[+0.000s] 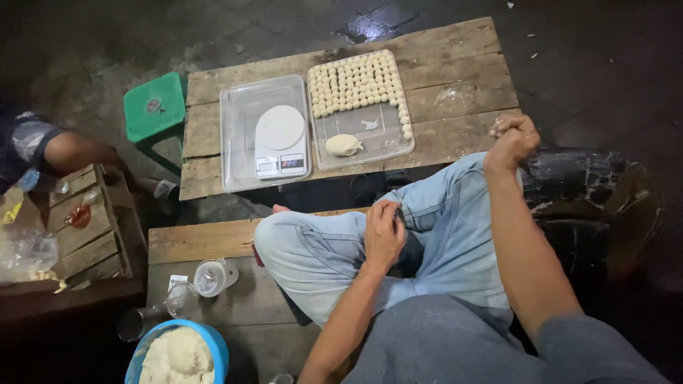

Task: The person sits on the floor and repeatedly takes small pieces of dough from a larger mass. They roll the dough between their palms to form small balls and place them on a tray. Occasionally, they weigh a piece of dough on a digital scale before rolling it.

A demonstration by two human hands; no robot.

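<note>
Two hands noted, both closed. Found the right hand (512,136) clenched in a fist over the near edge of the rough plank table (455,67), with a small pale scrap of dough (495,129) showing at its knuckles. Found the left hand (384,232) loosely curled on the blue denim knee (313,249), with nothing visible in it.

Judged the scrap light, soft and tacky: likely to squash under pressure and cling to skin, so best pinched gently at the fingertips or rolled in the palm.

Spotted the larger cream lump of dough (343,144) on the clear plastic tray (380,128), well apart from the right hand and across the table from the left. Judged it just as soft, better scooped from underneath than squeezed. Saw rows of small round dough balls (359,80) on the same tray beyond it. Saw a white digital kitchen scale (279,139) just beside, and a blue bowl of dough (178,355) near the left elbow.
</note>
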